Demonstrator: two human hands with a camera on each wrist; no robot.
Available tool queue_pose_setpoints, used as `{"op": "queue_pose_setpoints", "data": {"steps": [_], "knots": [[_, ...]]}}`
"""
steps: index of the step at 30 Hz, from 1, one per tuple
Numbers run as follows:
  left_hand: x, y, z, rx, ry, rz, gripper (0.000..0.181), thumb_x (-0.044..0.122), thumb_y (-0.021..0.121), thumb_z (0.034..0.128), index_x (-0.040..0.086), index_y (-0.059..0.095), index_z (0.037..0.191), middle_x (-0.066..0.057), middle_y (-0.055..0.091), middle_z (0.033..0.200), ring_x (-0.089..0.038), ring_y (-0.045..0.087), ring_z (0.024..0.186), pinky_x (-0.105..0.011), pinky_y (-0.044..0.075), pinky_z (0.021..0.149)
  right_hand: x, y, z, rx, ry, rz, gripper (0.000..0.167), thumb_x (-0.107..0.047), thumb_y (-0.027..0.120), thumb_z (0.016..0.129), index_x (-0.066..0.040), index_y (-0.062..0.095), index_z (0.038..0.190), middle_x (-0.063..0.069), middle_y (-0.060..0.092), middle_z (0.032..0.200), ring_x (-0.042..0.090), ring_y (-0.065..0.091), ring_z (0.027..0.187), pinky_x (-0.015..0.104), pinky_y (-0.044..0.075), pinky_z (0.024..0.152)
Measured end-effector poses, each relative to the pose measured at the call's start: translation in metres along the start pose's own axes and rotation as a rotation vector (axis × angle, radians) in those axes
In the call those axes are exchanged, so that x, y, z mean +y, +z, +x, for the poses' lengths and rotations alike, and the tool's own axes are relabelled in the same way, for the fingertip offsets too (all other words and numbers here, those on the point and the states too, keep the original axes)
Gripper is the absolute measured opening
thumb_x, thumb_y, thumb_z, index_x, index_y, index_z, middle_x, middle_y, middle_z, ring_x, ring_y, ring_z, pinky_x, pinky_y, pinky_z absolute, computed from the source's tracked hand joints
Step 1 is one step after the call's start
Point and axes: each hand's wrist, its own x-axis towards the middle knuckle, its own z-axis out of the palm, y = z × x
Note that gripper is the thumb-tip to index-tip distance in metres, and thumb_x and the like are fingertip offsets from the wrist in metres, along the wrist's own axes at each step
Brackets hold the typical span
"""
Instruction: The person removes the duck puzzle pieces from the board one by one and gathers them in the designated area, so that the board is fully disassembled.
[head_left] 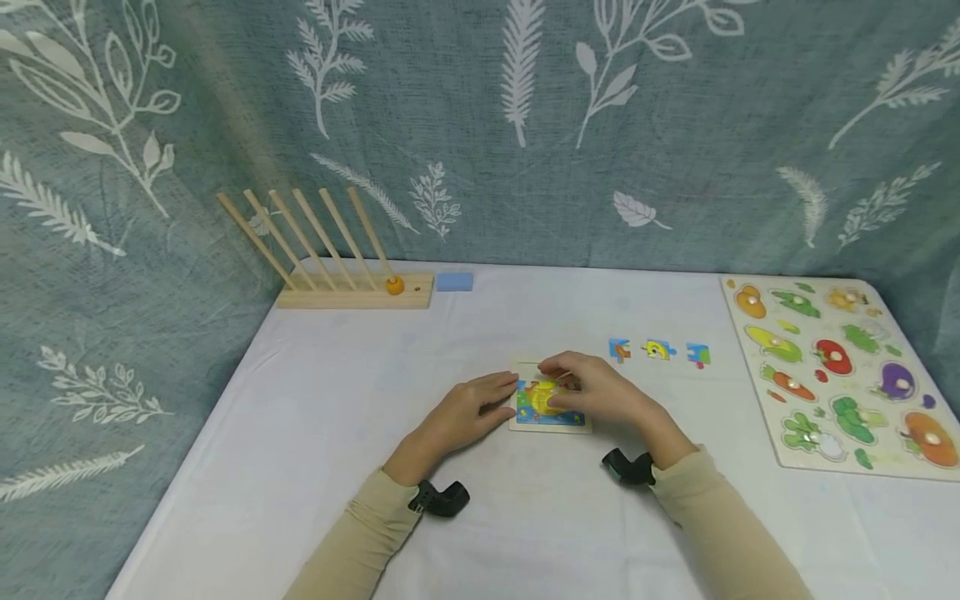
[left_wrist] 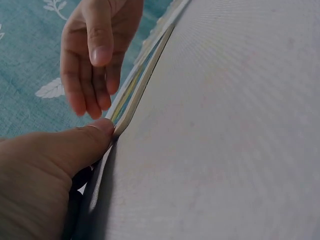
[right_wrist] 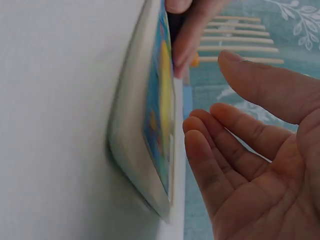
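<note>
My relaxed left hand (head_left: 463, 414) touches the left edge of the puzzle board (head_left: 551, 428) before me, probably to steady it, while my right hand (head_left: 603, 393), loose and empty, hangs over its right side, three pieces (head_left: 658, 349) handy far right.

Puzzle (head_left: 534, 407): yellow, blue and green, with a pale wood-coloured border (head_left: 551, 429). Curtain (head_left: 450, 108): grey-teal, white leaf pattern. Tablecloth (head_left: 525, 533): white. Sleeves (head_left: 367, 517): beige. Block (head_left: 454, 282): blue. Bead (head_left: 394, 286): orange.
</note>
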Motion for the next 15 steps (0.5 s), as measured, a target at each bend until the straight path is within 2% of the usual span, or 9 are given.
{"op": "queue_pose_setpoints", "data": {"steps": [7, 15], "knots": [[-0.002, 0.002, 0.0, -0.005, -0.008, -0.034, 0.046, 0.022, 0.063, 0.0918, 0.001, 0.055, 0.132, -0.013, 0.052, 0.138, -0.028, 0.049, 0.129, -0.04, 0.044, 0.105, 0.001, 0.01, 0.01, -0.012, 0.029, -0.012, 0.049, -0.017, 0.072, 0.084, -0.003, 0.054, 0.128, 0.012, 0.059, 0.126, 0.027, 0.059, 0.113, 0.041, 0.049, 0.097], [-0.002, 0.001, 0.0, -0.011, -0.017, -0.017, 0.046, 0.022, 0.063, 0.0918, 0.002, 0.054, 0.132, -0.013, 0.052, 0.139, -0.028, 0.049, 0.128, -0.04, 0.045, 0.104, 0.003, 0.019, 0.012, -0.011, -0.034, -0.142, 0.04, -0.016, 0.07, 0.086, -0.005, 0.06, 0.123, 0.006, 0.057, 0.119, 0.023, 0.055, 0.113, 0.042, 0.046, 0.1]]}}
